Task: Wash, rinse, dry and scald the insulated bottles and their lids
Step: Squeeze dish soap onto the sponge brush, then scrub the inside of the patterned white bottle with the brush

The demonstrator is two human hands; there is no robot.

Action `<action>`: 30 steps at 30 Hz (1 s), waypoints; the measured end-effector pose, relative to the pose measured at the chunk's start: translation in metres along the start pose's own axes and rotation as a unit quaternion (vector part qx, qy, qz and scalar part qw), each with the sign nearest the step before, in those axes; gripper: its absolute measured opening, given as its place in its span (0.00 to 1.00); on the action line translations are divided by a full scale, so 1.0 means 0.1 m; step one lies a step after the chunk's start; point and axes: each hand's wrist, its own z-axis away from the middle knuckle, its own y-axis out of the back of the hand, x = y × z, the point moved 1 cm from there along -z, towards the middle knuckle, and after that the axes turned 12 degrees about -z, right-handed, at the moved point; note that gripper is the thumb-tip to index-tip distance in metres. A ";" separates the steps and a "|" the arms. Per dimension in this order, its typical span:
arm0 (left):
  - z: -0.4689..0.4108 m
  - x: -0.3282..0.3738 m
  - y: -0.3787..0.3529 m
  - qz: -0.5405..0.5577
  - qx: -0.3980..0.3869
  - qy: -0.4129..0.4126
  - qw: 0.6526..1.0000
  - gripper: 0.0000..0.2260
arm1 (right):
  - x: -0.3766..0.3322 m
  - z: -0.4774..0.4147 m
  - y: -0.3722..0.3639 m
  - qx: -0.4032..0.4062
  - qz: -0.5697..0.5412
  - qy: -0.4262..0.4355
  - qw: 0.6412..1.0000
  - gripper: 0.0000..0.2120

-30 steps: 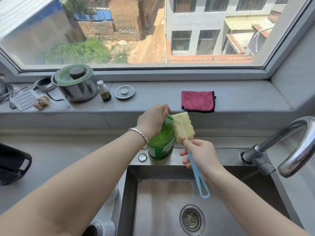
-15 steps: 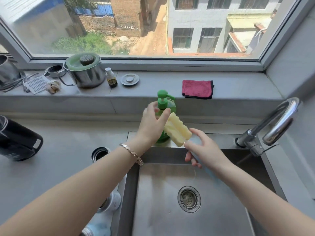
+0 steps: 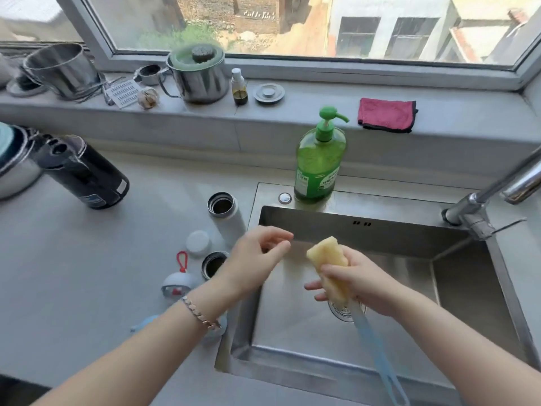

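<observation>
A white bottle [image 3: 227, 215] stands on the counter [image 3: 87, 259] just left of the sink [image 3: 395, 232], its mouth open and its lid off. Nearer along the sink's left edge, a second open bottle [image 3: 213, 263] shows only its dark mouth; the rest is hidden. A round white lid [image 3: 198, 243] lies between the two, slightly further from the sink. A grey-blue lid [image 3: 178, 284] with a red loop lies left of the second bottle. Over the sink, the right hand [image 3: 366, 282] grips a yellow sponge brush [image 3: 325, 253] with a blue handle.
</observation>
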 end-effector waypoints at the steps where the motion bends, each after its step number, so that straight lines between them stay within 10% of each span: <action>1: 0.05 -0.08 0.13 -0.012 0.041 0.009 0.999 0.08 | 0.00 -0.03 -0.02 -0.004 0.002 -0.004 1.000 0.12; 6: 0.24 -0.69 0.60 -0.114 0.073 0.118 0.984 0.15 | 0.06 -0.24 -0.14 0.051 0.095 0.012 0.994 0.09; 14: -0.03 -1.19 0.59 -0.267 -0.201 0.154 0.930 0.51 | 0.20 -0.40 -0.34 0.064 0.085 -0.003 0.994 0.15; 19: -0.18 -1.20 0.46 -0.393 -0.222 0.070 0.890 0.39 | 0.23 -0.43 -0.33 0.127 0.136 -0.001 0.982 0.19; 30: -0.05 -0.76 0.46 -0.271 -0.152 0.026 0.950 0.26 | 0.37 -0.29 0.04 0.132 -0.089 -0.065 0.985 0.17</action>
